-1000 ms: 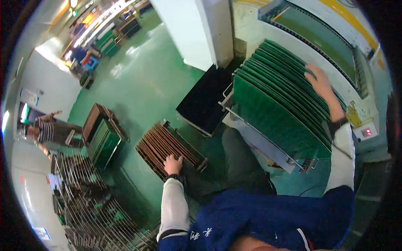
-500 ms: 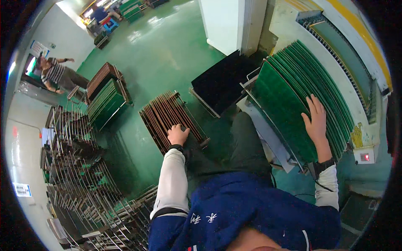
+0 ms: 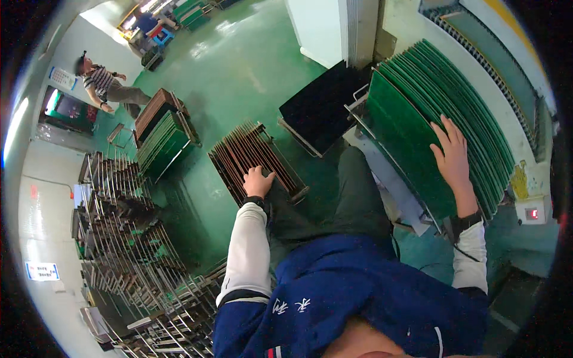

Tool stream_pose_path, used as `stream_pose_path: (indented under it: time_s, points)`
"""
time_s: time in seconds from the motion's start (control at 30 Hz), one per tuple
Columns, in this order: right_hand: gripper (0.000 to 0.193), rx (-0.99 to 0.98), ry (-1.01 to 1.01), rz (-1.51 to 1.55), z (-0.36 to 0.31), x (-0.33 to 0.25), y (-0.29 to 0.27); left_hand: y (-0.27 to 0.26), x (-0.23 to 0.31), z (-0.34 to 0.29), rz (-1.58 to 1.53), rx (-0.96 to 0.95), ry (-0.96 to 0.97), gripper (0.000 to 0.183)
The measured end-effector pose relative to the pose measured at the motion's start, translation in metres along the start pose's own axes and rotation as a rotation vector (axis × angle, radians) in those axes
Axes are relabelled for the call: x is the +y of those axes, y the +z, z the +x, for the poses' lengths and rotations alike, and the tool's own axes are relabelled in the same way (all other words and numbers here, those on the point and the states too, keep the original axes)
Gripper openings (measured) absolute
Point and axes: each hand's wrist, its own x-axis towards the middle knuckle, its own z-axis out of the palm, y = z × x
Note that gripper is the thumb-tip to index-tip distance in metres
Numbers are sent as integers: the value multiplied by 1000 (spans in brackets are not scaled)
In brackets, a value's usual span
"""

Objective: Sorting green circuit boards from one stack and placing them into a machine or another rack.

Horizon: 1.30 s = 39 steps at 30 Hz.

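Right of the brown boards point(image 3: 239, 156), the green panels point(image 3: 409, 140) stand on edge, with the right hand point(image 3: 455, 148) spread and unclenched against them. The left hand point(image 3: 258, 182) is over the brown boards' near side (whether it grips one, I cannot tell). The panels look thin, stiff and fairly light, probably best taken by their upper edges.
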Motion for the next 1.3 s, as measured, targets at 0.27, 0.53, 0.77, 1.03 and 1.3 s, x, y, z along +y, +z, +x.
stream_pose_path:
  time_s: [0.27, 0.53, 0.77, 1.03, 1.3]
  points:
    - [48, 15, 51, 67, 0, -1, -3, -17, 24, 6, -34, 12, 144, 73]
    - [46, 64, 71, 60, -4, 7, 5, -24, 67, -2, -116, 109, 306, 66]
    - [47, 42, 82, 98, 0, 3, 2, -10, 96, 5, -104, 125, 422, 70]
    - [46, 31, 110, 116, -2, 3, -1, -16, 133, -5, -53, 118, 475, 61]
    - [44, 16, 69, 107, 2, 12, 5, -28, 117, -7, -79, 183, 449, 54]
